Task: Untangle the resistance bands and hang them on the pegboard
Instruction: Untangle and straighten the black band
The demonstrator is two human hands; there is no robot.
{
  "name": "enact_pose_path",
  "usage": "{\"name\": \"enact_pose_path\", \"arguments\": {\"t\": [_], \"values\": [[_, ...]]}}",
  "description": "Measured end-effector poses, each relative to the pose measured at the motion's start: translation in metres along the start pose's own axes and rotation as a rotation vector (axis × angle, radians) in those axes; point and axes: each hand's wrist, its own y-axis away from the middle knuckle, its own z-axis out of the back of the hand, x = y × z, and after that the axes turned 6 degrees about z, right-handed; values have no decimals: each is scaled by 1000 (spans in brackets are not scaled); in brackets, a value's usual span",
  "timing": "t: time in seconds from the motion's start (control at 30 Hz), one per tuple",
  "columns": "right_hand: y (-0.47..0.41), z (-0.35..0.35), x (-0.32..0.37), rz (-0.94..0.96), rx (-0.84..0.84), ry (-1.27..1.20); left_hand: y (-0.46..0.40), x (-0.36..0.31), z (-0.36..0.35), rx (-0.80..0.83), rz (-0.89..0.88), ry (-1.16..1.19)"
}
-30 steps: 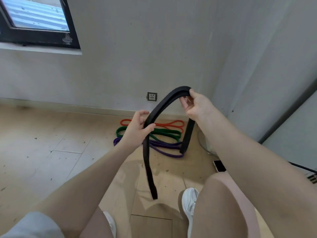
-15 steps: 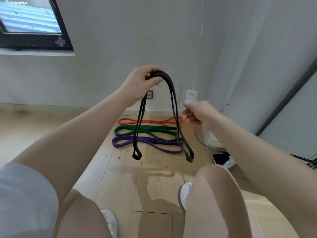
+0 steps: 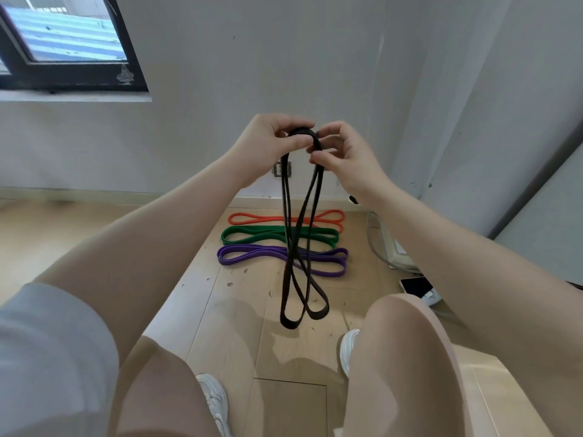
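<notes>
Wooden flooring [image 3: 94, 234] meets a grey wall [image 3: 284, 58]. Both hands hold one black band [image 3: 304, 257] at chest height: left hand [image 3: 268, 146] pinches its folded top, right hand [image 3: 344, 159] grips beside it, apparently on one strand. Two loops hang free. Orange band [image 3: 252, 218], green band [image 3: 252, 234] and purple band [image 3: 249, 255] lie parallel on the floor.

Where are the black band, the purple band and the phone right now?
black band [image 3: 287, 247], head view, on the left strand that hangs below the hands.
purple band [image 3: 252, 255], head view, on its left half, flat on the floor.
phone [image 3: 415, 286], head view, on its dark screen.
</notes>
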Motion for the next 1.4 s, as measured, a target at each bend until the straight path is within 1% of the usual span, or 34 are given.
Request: {"name": "enact_pose_path", "arguments": {"t": [0.1,0.2,0.23,0.3,0.37,0.43,0.5,0.57,0.63,0.8,0.93,1.0,1.07,1.13,1.2,1.27,1.4], "values": [[0,0,0,-10,16,39,5,5,0,-40,23,-46],[1,4,3,-10,42,64,13,7,3,-118,-98,-268],[1,5,5,3,47,82,15,7,3,-143,-134,-283],[1,3,8,33,49,108,17,5,4,-175,-140,-222],[1,-2,9,44,28,93,15,2,4,-187,-89,-121],[1,-10,6,33,-28,51,12,1,2,-189,-32,-40],[1,-18,3,35,-109,62,11,1,-1,-196,12,13],[1,-24,-1,38,-183,80,11,4,-5,-193,38,19],[5,-28,-7,17,-209,46,11,9,-9,-187,44,-35],[16,-33,-26,-65,-175,-92,15,16,-16,-133,73,-78],[19,-32,-31,-62,-132,-154,15,14,-21,-145,19,-222],[21,-32,-35,-52,-100,-137,15,13,-21,-141,17,-263],[22,-32,-38,-29,-47,-97,16,14,-21,-149,31,-249],[23,-32,-38,-6,12,-13,18,14,-21,-168,36,-227],[24,-34,-40,-1,37,100,19,13,-23,-178,32,-200],[30,-34,-48,-45,74,154,19,8,-24,-185,33,-168],[41,-25,-67,-166,119,116,18,-1,-22,-123,35,-157]]}}
